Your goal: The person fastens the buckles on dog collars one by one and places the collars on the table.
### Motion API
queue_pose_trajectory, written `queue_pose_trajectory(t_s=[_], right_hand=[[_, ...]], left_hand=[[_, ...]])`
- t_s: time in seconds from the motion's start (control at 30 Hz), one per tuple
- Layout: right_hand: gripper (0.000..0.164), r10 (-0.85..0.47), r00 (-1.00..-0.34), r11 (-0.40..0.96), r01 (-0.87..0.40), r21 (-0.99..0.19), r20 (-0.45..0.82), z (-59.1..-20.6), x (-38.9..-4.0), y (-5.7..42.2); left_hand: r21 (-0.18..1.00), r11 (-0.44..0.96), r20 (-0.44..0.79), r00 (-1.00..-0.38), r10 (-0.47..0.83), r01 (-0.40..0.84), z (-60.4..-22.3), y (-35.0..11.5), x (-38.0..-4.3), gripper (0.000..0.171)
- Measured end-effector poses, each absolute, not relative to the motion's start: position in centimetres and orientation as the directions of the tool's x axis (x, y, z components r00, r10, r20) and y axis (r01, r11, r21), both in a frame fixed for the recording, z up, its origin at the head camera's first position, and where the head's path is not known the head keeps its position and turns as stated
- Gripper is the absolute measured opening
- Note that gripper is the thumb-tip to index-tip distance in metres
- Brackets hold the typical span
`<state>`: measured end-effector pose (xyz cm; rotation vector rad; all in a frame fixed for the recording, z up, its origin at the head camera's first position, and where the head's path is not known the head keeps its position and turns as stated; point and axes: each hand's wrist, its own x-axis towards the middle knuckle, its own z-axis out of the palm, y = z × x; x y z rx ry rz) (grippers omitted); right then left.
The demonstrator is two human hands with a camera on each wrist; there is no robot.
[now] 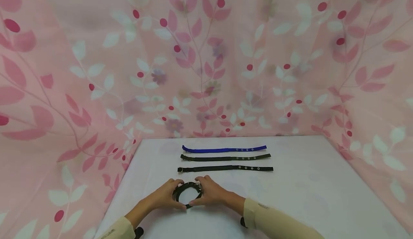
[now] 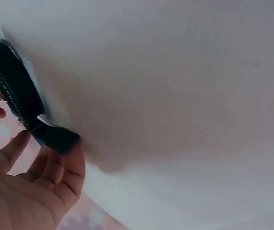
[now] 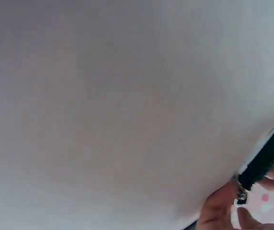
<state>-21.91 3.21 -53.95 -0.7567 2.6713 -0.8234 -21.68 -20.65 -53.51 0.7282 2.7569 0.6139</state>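
A dark green collar (image 1: 188, 184), bent round into a loop, is held low over the front of the table between both hands. My left hand (image 1: 165, 196) pinches its left side with thumb and fingers. On the opposite side, my right hand (image 1: 210, 192) grips the loop near a metal buckle (image 3: 241, 193). The left wrist view has the collar's band (image 2: 17, 81) at its left edge, with the strap's loose end by the left fingers (image 2: 72, 175). Whether the strap end passes through the buckle cannot be made out.
Three straight collars lie side by side behind the hands: blue (image 1: 222, 150), olive green (image 1: 222, 158) and black (image 1: 222, 168). Their buckles point left, their eyelets right. Beneath is a white-covered table (image 1: 300, 188), enclosed by pink leaf-patterned cloth (image 1: 206, 99) at the back and sides.
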Motion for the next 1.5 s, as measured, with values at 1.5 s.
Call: queue_pose_trajectory(t_s=[1.5], right_hand=[[0.088, -0.307, -0.906, 0.901, -0.375, -0.217, 0.290, -53.8, -23.3, 24.5]], left_hand=[[0.142, 0.857, 0.358, -0.833, 0.422, 0.495, -52.2, -21.1, -25.5, 0.081]])
